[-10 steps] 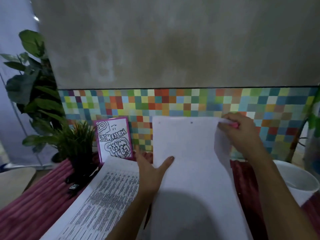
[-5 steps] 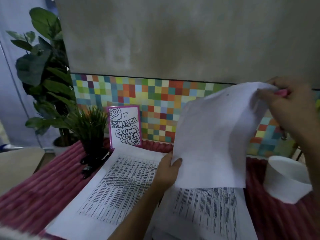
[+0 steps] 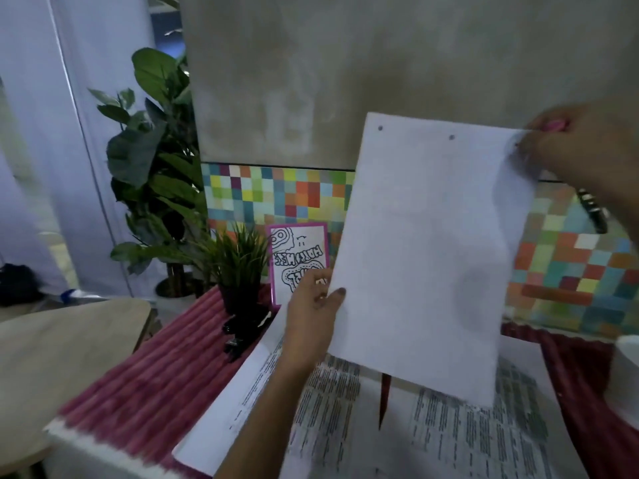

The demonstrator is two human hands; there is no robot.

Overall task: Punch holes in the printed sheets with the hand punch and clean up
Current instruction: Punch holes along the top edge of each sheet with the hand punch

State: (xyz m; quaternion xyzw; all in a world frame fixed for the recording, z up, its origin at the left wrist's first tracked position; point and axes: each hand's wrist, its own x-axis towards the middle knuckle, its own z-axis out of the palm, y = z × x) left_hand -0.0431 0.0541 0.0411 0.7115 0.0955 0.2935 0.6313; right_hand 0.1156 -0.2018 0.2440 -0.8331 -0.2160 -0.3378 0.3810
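Note:
A white sheet is held upright in the air, blank side towards me, with two punched holes along its top edge. My left hand pinches its left edge low down. My right hand is curled at the sheet's top right corner around a pink hand punch, which is mostly hidden by the fingers. A dark part hangs below that hand. Printed sheets lie spread on the table under the raised sheet, and another pile lies to their left.
A ribbed red cloth covers the table. A small potted plant, black clips and a pink-framed card stand at the back left. A white container sits at the right edge. A tiled wall lies behind.
The sheet has been lifted off the table and now hangs upright between both hands. My left hand went from lying flat on it to pinching its edge. A second hole shows.

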